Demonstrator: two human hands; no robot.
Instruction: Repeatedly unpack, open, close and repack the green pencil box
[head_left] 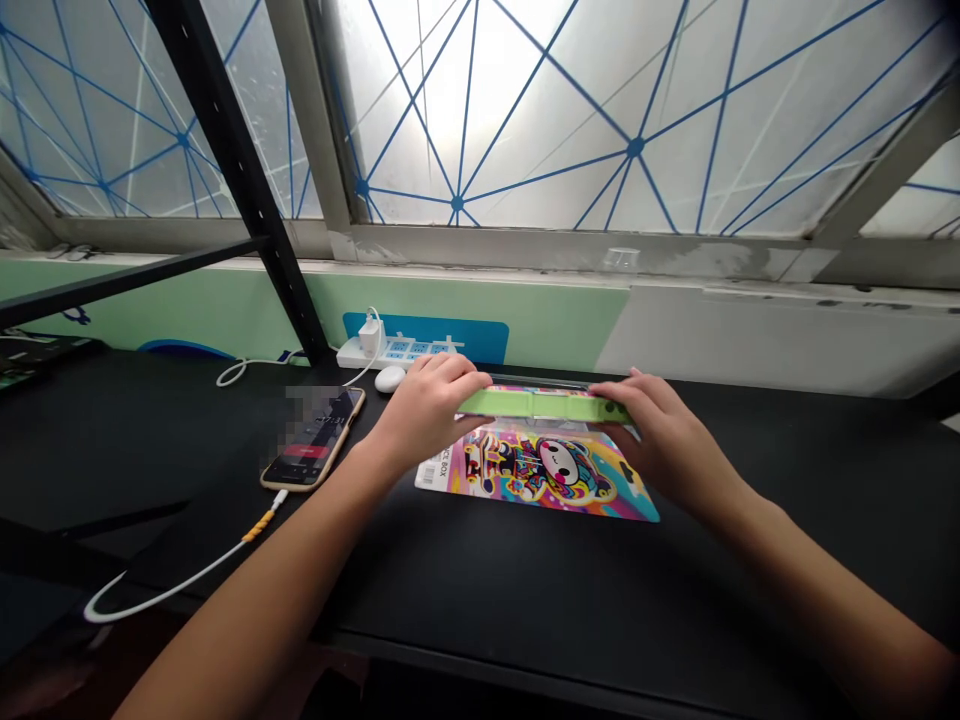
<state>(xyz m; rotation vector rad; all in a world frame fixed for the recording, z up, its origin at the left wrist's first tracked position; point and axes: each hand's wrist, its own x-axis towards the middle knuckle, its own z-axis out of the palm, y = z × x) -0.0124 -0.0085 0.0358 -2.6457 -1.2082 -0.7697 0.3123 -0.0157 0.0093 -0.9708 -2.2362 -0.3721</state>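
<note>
Green plastic strip (541, 404), held tight at both ends by left hand (427, 410) and right hand (667, 440), over bright printed card (536, 480) near bench (825, 480) back edge; loose fingers could mean a slip and drop.

your bare left hand (431, 405) and bare right hand (664, 435) sit level in front of you, palms down, fingers curled forward and turned in toward each other, with a gap between them. your long bare left forearm (262, 590) rises from the lower left, and your long bare right forearm (825, 600) rises from the lower right.
</note>
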